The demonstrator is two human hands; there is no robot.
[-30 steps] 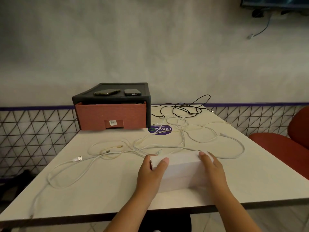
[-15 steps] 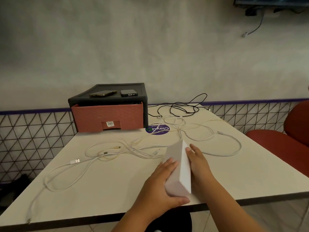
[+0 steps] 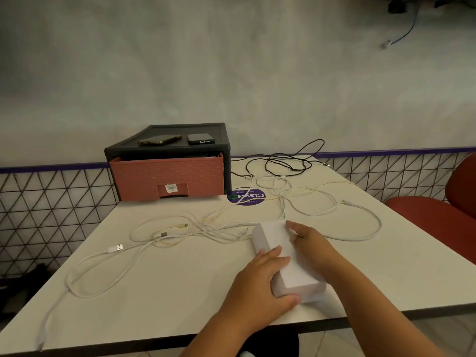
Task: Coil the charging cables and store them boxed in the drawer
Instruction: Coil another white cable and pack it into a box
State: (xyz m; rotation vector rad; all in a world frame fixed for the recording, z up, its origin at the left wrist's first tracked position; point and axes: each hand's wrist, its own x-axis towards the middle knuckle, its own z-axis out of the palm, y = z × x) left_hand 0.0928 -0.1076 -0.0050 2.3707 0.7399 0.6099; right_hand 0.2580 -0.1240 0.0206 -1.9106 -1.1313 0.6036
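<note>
A long white box (image 3: 280, 251) lies near the table's front edge, its length running away from me. My left hand (image 3: 260, 282) grips its near left side, thumb under the near end. My right hand (image 3: 313, 247) holds its far right side. Several white charging cables (image 3: 180, 233) sprawl loose across the table, one ending in a USB plug (image 3: 116, 248). A black cable (image 3: 283, 161) lies tangled at the back. The red drawer (image 3: 167, 176) sits in its dark grey housing (image 3: 224, 150) at the back left, slightly pulled out.
Two phones (image 3: 180, 139) lie on top of the drawer unit. A purple round sticker (image 3: 246, 196) marks the white table (image 3: 180, 292). A red chair (image 3: 438, 215) stands at the right. A tiled wall with a triangle pattern runs behind.
The box was turned from lying crosswise, tipped up on edge, and now lies lengthwise away from me. My left hand moved to its near end, my right to its far side.
</note>
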